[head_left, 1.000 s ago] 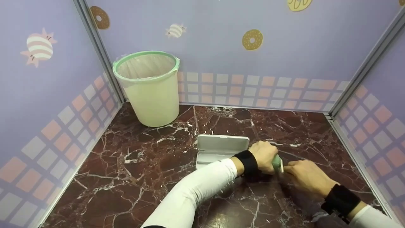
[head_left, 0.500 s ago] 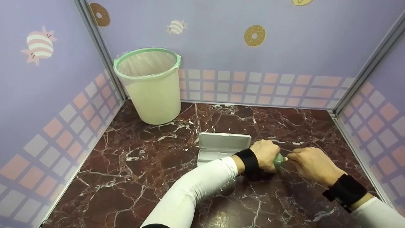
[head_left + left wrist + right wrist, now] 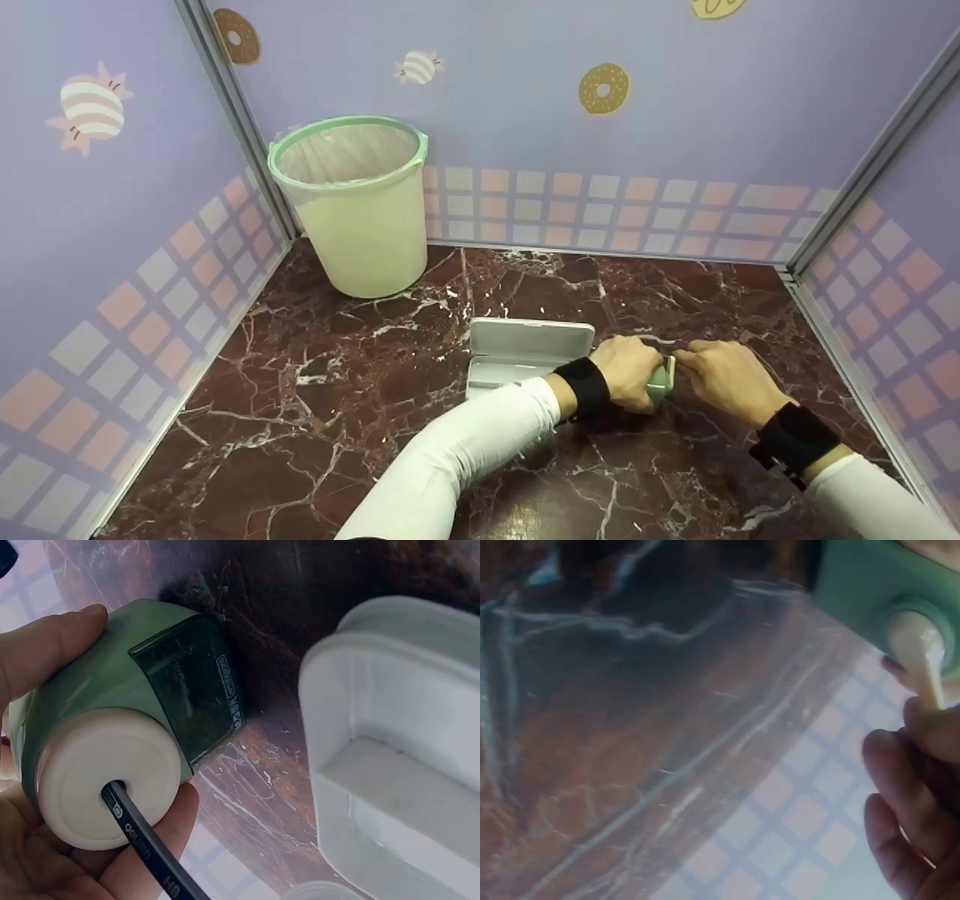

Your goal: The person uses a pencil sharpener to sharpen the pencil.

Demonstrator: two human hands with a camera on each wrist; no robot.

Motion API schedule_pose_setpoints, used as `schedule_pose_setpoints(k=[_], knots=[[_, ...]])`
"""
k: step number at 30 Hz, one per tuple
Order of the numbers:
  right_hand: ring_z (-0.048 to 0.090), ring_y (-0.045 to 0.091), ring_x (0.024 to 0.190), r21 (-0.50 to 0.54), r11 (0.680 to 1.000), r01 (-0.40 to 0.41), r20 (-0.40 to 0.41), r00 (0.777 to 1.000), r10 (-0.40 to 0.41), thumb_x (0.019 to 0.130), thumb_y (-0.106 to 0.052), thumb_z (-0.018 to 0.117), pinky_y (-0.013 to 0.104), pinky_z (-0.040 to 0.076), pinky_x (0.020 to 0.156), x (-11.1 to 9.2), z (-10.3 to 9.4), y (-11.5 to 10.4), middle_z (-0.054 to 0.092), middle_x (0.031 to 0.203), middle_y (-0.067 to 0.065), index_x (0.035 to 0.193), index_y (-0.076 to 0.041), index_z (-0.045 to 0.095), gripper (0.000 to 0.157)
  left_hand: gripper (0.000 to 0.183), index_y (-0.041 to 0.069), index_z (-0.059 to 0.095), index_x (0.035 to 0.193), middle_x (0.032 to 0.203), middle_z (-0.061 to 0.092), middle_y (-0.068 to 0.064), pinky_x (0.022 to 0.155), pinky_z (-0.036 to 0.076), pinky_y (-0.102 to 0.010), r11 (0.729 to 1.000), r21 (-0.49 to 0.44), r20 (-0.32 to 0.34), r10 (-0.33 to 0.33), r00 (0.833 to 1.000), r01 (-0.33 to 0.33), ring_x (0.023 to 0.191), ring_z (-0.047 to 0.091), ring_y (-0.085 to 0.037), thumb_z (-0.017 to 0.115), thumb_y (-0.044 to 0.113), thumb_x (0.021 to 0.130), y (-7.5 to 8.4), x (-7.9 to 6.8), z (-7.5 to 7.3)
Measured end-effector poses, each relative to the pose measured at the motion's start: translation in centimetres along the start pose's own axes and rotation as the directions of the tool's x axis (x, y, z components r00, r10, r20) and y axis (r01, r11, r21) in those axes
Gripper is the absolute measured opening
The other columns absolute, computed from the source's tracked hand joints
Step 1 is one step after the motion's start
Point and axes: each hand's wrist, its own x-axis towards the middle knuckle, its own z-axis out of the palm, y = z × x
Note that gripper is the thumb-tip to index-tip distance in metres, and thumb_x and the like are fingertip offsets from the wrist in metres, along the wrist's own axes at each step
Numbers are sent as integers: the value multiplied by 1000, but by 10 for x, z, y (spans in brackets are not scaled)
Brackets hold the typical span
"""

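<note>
My left hand [image 3: 626,373] grips a green hand-crank pencil sharpener [image 3: 97,675] with a dark see-through shavings drawer [image 3: 191,686]. A dark pencil [image 3: 154,851] marked HB sticks out of the hole in its round cream front. On the opposite side, my right hand [image 3: 731,381] pinches the cream crank handle [image 3: 922,660] between thumb and fingers. In the head view, the crank points upward, close to the right fingertips. Left of the sharpener lies a pale pencil case [image 3: 529,339] with its lid raised, partly hidden behind the left forearm.
A cream waste bin [image 3: 367,240] with a green rim and a plastic liner stands at the back left. White bits [image 3: 450,294] are scattered on the dark red marbled tabletop [image 3: 315,442]. Patterned panels [image 3: 510,97] enclose the back and both sides.
My right hand has swung round with the crank, which pointed down, then towards the right hand, and now points up. The left hand keeps the sharpener in nearly the same place.
</note>
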Motion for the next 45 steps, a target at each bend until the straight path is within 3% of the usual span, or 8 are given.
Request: schedule_pose_setpoints(k=[5, 9, 16, 23, 29, 36, 45], knots=[[60, 29, 54, -29, 999, -16, -4, 1000, 16, 85, 1, 79, 49, 50, 48, 1, 8, 0, 60, 72, 2, 84, -12, 66, 18, 34, 30, 71, 90, 83, 69, 14, 64, 59, -29, 1000, -5, -18, -5, 1000, 4, 75, 65, -9, 92, 53, 76, -2, 1, -2], [61, 32, 55, -38, 998, -42, 48, 998, 44, 83, 3, 75, 51, 51, 48, 1, 16, -1, 61, 72, 4, 80, -12, 60, 22, 35, 31, 73, 95, 87, 72, 13, 67, 61, -30, 1000, 0, -17, -16, 1000, 16, 77, 66, -9, 92, 54, 76, -2, -1, -2], [66, 31, 58, 13, 996, -83, 103, 991, 81, 77, 6, 76, 51, 52, 50, -9, 27, -7, 66, 73, 2, 77, -16, 63, 26, 38, 31, 78, 101, 93, 76, 13, 68, 62, -29, 1000, -14, -22, -25, 999, 24, 79, 68, -10, 92, 54, 75, 2, -2, 2], [70, 34, 62, 45, 992, -115, 136, 985, 108, 79, 6, 77, 54, 54, 55, -11, 30, -11, 70, 75, 3, 77, -16, 64, 26, 38, 31, 79, 103, 94, 77, 12, 69, 61, -28, 999, -7, -30, -33, 999, 33, 80, 67, -10, 92, 54, 74, 1, -2, 0], [65, 24, 56, 75, 990, -121, 193, 976, 105, 79, 6, 79, 45, 51, 50, -15, 29, -15, 65, 70, 0, 72, -17, 63, 29, 34, 30, 75, 96, 92, 75, 10, 65, 60, -30, 999, -22, -31, -43, 999, 43, 78, 66, -11, 91, 51, 75, 2, -5, -1], [51, 13, 53, 61, 993, -99, 188, 978, 86, 83, 3, 80, 39, 46, 47, -23, 29, -21, 54, 67, -6, 69, -20, 53, 38, 29, 30, 71, 86, 87, 73, 9, 61, 58, -31, 998, -9, -42, -58, 997, 58, 74, 66, -11, 90, 49, 76, 2, -6, -3], [55, 13, 54, 74, 995, -66, 201, 978, 50, 82, 0, 84, 38, 49, 50, -31, 26, -30, 58, 68, -8, 69, -21, 55, 38, 29, 29, 71, 84, 85, 71, 9, 59, 55, -31, 997, -19, -40, -73, 997, 72, 73, 64, -12, 91, 47, 74, 5, -6, 2]])
